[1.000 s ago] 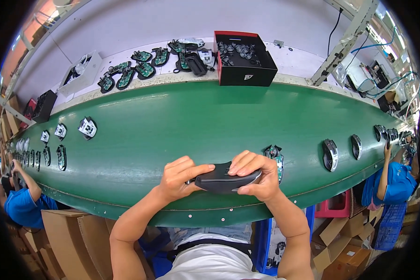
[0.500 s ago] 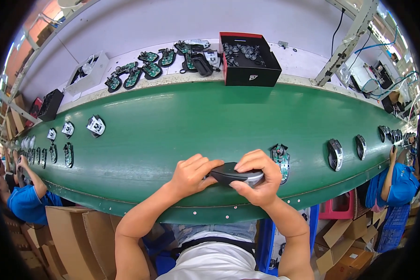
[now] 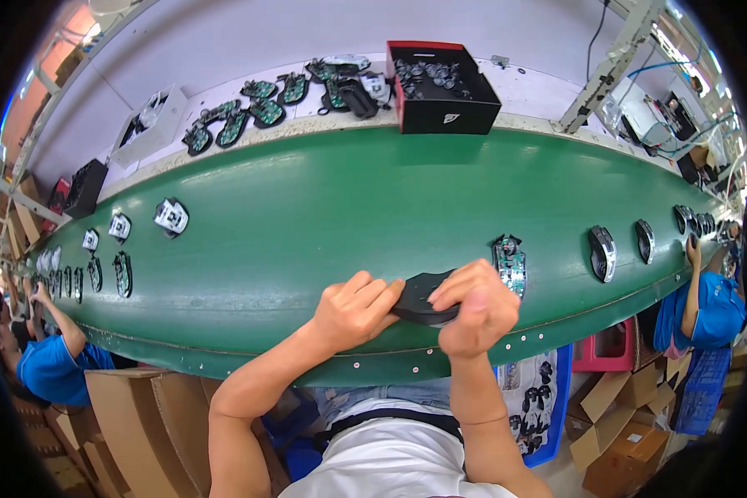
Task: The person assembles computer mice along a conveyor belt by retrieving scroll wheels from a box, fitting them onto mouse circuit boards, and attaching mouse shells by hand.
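Over the near part of the green belt (image 3: 307, 216), a black computer mouse (image 3: 419, 292) is held between both hands. My left hand (image 3: 353, 311) grips its left end with bent fingers. My right hand (image 3: 480, 309) wraps the other end, its fingers lying across the dark upper face. The mouse's far right side is hidden behind those fingers. Just beyond my right hand lies an open mouse base with a green circuit board (image 3: 510, 264), apart from it.
Assembled mice (image 3: 602, 253) lie on the belt to the right; white-and-black mouse shells (image 3: 171, 217) and boards lie left. A black box of small parts (image 3: 448, 112) stands on the back shelf beside several mouse bases (image 3: 266, 112). Co-workers in blue sit at both sides. A blue crate (image 3: 548, 440) stands below.
The mouse has been tilted so its flat dark face shows more, and its silver edge is no longer seen. My right hand has turned and shifted slightly right. The view has shifted a little.
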The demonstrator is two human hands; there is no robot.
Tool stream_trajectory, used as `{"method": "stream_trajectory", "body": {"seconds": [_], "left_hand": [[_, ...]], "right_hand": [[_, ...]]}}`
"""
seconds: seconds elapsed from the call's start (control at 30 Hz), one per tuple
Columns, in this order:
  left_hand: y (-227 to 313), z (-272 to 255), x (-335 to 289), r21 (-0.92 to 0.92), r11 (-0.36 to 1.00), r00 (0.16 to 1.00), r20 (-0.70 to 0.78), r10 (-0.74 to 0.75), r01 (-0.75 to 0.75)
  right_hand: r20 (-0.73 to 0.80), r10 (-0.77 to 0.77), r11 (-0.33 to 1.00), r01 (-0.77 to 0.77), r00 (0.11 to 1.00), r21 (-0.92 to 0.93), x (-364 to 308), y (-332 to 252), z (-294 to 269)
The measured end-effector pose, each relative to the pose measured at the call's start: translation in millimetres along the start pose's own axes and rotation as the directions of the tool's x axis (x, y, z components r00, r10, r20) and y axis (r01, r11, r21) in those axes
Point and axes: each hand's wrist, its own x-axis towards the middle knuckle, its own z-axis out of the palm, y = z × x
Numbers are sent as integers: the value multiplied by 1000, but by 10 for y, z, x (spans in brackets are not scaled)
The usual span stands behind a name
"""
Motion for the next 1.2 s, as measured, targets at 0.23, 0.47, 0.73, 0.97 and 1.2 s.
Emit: {"method": "stream_trajectory", "body": {"seconds": [0.23,0.47,0.73,0.97,1.2], "left_hand": [[48,-97,-21,-15,999,999,11,51,-50],[122,-137,-37,-26,999,999,34,-25,26],[144,-78,-91,-47,997,996,65,-65,68],[76,-171,-101,-57,996,995,78,-57,61],[-160,-249,-48,-534,783,948,163,-274,319]], "right_hand": [[-61,206,968,-195,977,156,8,3,15],[45,16,994,-11,999,-105,70,56,57],[360,-159,933,259,919,-250,-10,215,-3],[329,-168,939,252,929,-235,-28,166,88],[752,-113,887,406,650,-218,48,125,-28]]}}
